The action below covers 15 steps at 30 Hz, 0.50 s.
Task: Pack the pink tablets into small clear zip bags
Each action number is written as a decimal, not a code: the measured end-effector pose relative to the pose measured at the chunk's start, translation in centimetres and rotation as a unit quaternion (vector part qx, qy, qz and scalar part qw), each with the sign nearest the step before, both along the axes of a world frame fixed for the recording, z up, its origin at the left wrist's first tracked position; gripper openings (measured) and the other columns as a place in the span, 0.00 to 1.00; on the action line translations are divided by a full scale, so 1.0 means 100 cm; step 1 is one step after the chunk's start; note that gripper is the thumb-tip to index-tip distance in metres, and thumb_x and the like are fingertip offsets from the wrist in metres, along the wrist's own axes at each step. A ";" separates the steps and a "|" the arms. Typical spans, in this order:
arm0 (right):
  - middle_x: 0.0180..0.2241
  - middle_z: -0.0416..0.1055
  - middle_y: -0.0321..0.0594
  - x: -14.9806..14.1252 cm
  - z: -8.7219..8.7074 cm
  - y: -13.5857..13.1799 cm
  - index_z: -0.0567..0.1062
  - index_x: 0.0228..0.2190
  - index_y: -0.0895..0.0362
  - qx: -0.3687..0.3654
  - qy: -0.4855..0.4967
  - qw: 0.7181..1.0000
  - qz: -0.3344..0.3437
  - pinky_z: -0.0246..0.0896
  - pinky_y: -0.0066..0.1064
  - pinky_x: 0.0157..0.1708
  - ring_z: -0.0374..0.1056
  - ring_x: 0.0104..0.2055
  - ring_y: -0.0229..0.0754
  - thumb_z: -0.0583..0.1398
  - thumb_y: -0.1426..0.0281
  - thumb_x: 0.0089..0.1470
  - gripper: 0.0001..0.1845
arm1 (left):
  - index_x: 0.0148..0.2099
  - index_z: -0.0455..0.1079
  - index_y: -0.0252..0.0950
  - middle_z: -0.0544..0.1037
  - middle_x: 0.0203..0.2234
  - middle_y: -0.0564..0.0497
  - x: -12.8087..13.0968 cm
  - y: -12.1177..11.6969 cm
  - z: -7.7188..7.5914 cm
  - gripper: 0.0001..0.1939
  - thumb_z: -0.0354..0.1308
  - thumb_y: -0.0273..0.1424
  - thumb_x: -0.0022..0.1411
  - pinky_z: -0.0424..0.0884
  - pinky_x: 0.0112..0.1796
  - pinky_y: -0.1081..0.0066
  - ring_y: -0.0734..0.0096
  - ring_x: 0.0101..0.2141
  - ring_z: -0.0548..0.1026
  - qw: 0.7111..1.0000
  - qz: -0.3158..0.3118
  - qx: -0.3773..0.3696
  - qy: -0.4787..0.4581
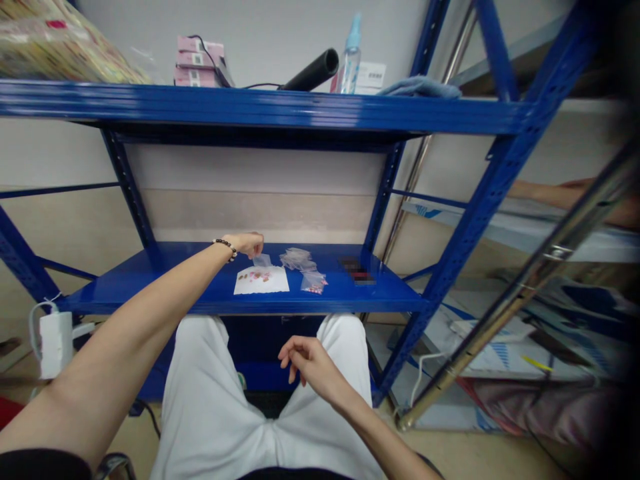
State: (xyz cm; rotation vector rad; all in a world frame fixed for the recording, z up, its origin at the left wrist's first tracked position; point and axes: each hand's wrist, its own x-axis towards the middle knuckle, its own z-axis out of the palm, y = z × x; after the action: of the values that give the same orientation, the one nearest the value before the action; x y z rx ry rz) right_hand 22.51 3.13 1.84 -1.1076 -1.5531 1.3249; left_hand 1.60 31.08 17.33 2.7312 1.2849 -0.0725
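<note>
1. Your left hand (pixel 253 244) is the nearer of your 2 hands to the small clear bag (pixel 261 260), which lies just in front of your fingertips and a little to their right, at the far edge of the white sheet (pixel 243 288).
2. Those fingers bend downward, close together, at the bag's upper left; whether they pinch it or only touch it, you cannot tell from here. The bag looks squarish, with no clear long axis.
3. Your right hand (pixel 306 360) is over your lap, well apart from the bag, its fingers loosely curled and parted, with nothing visible in it.
4. The sheet is flat, matte and paper-like, wider from side to side than front to back. Small pink and brown pieces (pixel 259 275) lie scattered on it, too small to identify.
5. Right of the sheet, a loose heap of clear bags (pixel 296 259) shows thin, wrinkled, shiny film. Nearer you, a patterned bag (pixel 313 283) shows red-and-white contents.
6. Farther right is a dark item (pixel 357 272), blurred beyond reading.
7. Under everything, the blue shelf (pixel 185 285) looks like smooth, glossy painted metal. A beaded bracelet (pixel 227 247) circles your left wrist.
</note>
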 end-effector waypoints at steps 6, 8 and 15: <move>0.27 0.73 0.39 -0.001 0.000 0.000 0.74 0.30 0.60 0.000 -0.003 1.000 0.000 0.48 0.19 0.11 0.66 0.18 0.33 0.53 0.71 0.48 0.11 | 0.35 0.75 0.34 0.79 0.26 0.52 -0.004 -0.002 0.004 0.14 0.56 0.17 0.46 0.67 0.31 0.79 0.73 0.30 0.76 1.000 0.003 0.022 -0.002; 0.27 0.73 0.39 -0.001 0.000 0.000 0.74 0.30 0.60 0.000 -0.004 1.000 -0.001 0.48 0.19 0.11 0.66 0.18 0.33 0.53 0.71 0.49 0.11 | 0.36 0.75 0.34 0.79 0.26 0.52 -0.006 -0.001 0.003 0.14 0.56 0.17 0.47 0.67 0.32 0.79 0.73 0.30 0.76 1.000 0.005 0.030 -0.005; 0.26 0.73 0.38 -0.001 0.002 -0.001 0.74 0.30 0.59 -0.003 -0.003 1.000 0.004 0.48 0.18 0.11 0.66 0.18 0.32 0.53 0.71 0.49 0.10 | 0.39 0.75 0.35 0.80 0.27 0.52 -0.011 0.001 -0.003 0.15 0.57 0.19 0.48 0.66 0.33 0.78 0.72 0.30 0.76 0.999 0.013 0.042 -0.011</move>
State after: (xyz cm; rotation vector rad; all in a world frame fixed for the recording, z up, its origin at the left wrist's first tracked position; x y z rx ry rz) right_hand 22.41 3.04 2.04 -1.1116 -1.5602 1.3330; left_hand 0.53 31.21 17.04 2.7757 1.3466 0.0141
